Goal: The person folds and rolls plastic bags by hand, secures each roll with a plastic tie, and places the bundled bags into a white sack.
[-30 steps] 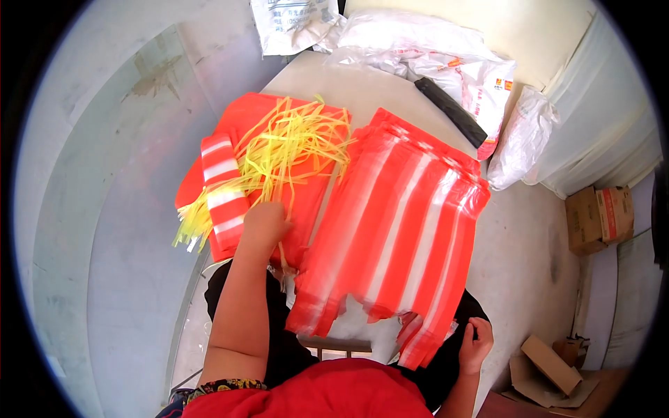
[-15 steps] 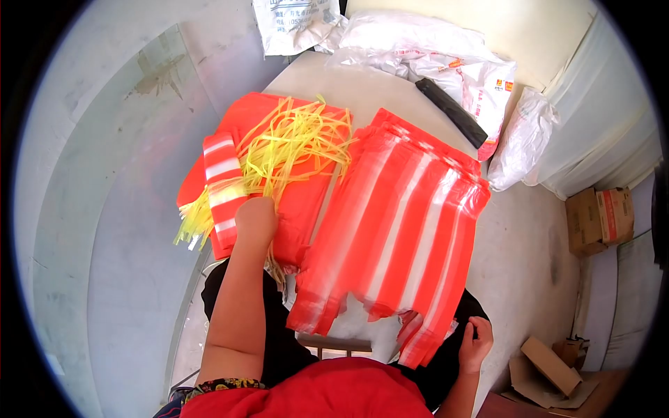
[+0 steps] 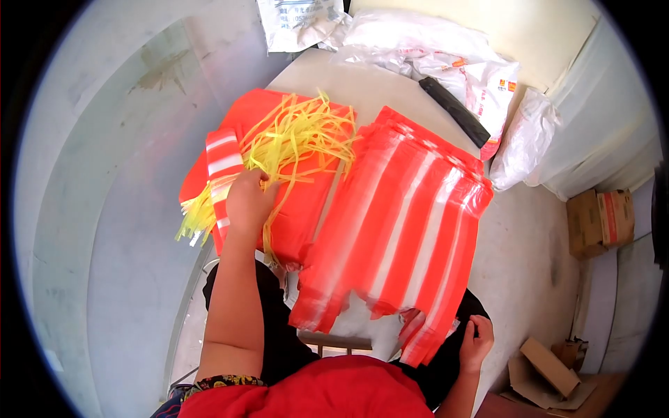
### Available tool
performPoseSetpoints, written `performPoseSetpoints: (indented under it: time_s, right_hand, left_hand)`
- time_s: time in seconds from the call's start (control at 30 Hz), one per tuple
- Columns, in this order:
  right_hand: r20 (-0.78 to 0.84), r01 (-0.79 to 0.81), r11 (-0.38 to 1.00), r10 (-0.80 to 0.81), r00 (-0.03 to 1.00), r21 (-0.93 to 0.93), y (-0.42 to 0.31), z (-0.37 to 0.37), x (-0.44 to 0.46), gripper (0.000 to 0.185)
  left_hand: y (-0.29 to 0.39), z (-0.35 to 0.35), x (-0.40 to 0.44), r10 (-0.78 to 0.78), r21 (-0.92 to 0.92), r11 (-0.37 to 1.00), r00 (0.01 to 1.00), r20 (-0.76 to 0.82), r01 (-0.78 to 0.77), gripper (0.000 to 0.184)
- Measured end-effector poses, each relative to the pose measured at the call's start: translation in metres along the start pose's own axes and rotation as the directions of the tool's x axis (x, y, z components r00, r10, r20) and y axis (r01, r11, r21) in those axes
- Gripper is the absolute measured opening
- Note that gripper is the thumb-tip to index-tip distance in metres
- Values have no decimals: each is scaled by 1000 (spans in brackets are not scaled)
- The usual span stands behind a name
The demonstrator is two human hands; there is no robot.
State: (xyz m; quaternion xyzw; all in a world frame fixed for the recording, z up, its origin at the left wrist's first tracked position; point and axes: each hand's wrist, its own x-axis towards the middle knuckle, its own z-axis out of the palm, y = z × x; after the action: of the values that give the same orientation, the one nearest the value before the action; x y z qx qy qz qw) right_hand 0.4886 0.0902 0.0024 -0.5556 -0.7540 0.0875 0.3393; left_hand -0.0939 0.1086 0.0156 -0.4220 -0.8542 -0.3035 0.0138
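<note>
My left hand (image 3: pixel 249 202) reaches over a stack of red plastic bags (image 3: pixel 300 230), its fingers closed at the edge of a tangled heap of yellow plastic strips (image 3: pixel 293 139). It appears to pinch a strip, though the fingertips are partly hidden. Under and beside this hand lies a folded red-and-white striped bundle (image 3: pixel 223 157), with yellow ends sticking out below it. A pile of red-and-white striped plastic bags (image 3: pixel 397 223) lies to the right, its ragged lower edge hanging towards my lap. My right hand (image 3: pixel 476 341) rests beside my thigh, fingers curled, nothing visible in them.
A black roll (image 3: pixel 454 111) lies at the back right of the pale table (image 3: pixel 320 73). Behind it are white plastic sacks (image 3: pixel 418 35) and another white bag (image 3: pixel 523 139). Cardboard boxes (image 3: pixel 589 223) stand at the right, with an opened carton (image 3: pixel 550 369) lower down.
My left hand has moved up and slightly left, from the red stack to the edge of the yellow strips. My right hand stays where it was.
</note>
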Motion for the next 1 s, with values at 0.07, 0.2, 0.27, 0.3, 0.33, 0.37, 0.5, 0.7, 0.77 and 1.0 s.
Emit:
performPoseSetpoints:
  time_s: [0.07, 0.2, 0.27, 0.3, 0.33, 0.37, 0.5, 0.7, 0.77, 1.0]
  right_hand:
    - [-4, 9, 1000, -9, 1000, -5, -4, 0, 2, 11]
    - [3, 22, 1000, -22, 1000, -16, 0, 1, 1, 11]
    - [6, 19, 1000, -19, 1000, -21, 1, 1, 1, 11]
    - [6, 17, 1000, -17, 1000, -17, 1, 1, 1, 11]
    - [5, 15, 1000, -15, 1000, -13, 1, 1, 1, 11]
    - [4, 12, 1000, -12, 1000, -8, 1, 2, 0, 11]
    - [18, -6, 1000, 6, 1000, 0, 4, 1, -1, 10]
    - [29, -8, 1000, 8, 1000, -1, 4, 1, -1, 10]
    - [11, 4, 1000, -4, 1000, -10, 1, 1, 1, 10]
    - [12, 14, 1000, -14, 1000, -10, 1, 1, 1, 11]
  left_hand:
    - [17, -11, -7, -107, 136, 988, 965, 238, 76, 34]
    - [17, -2, -17, -176, 372, 928, 910, 376, 25, 45]
    - [14, 3, -19, -178, 404, 915, 903, 392, 4, 50]
    - [11, 7, -21, -130, 394, 919, 924, 360, -24, 49]
    - [9, 10, -23, -80, 384, 922, 942, 327, -55, 47]
    - [7, 12, -24, -31, 376, 923, 956, 293, -85, 46]
    - [15, 9, -23, -40, 381, 922, 965, 260, -64, 35]
    - [1, 28, -21, 0, 307, 945, 941, 340, -110, 16]
    - [1, 31, -21, 61, 270, 952, 953, 297, -145, 14]
    - [3, -7, 1, 94, 256, 966, 979, -183, -45, 26]
